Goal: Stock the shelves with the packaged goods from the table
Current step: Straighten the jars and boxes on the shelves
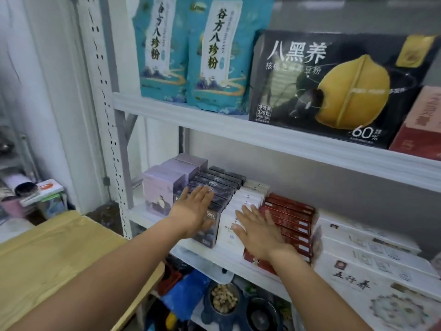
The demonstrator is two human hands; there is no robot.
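Rows of small boxes stand on the middle shelf: purple boxes at the left, then dark boxes, white boxes and red boxes. My left hand lies flat, fingers straight, against the front of the dark row. My right hand lies flat across the front of the white and red rows. Neither hand holds anything.
The wooden table is at the lower left. Larger white boxes fill the shelf's right side. The upper shelf carries teal pouches and a black box. Bowls and bags sit below the shelf.
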